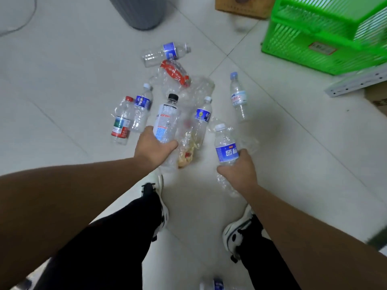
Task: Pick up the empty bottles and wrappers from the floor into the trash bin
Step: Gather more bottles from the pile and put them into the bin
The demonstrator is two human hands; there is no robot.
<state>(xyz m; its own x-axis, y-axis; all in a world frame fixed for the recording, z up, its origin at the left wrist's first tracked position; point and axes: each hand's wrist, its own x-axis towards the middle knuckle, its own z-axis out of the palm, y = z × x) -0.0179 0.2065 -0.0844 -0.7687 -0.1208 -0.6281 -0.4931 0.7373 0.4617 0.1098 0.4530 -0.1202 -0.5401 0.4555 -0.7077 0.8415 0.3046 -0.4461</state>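
Barely begun: left hand [154,148] clasps a black-capped bottle [166,120], right hand [238,170] a blue-labelled bottle [226,147]; many bottles litter the floor [62,80], the bin [138,11] upper left.

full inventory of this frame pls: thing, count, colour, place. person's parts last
black-cap bottle: 1, white label, in left hand
blue-label bottle: 1, white cap, in right hand
loose bottles: at least 6, clear with blue, red or green labels, lying on floor ahead
bottle at bottom edge: 1, blue label, mostly cut off
wrappers: a few, clear plastic, some red or yellow, among the bottles
trash bin: 1, grey, top centre-left
crates: green, stacked, top right; count unclear
cardboard box: 1, brown, top edge
floor: pale tiles
shoes: 2, white and black, below the arms
left hand: closed on black-cap bottle
right hand: closed on blue-label bottle
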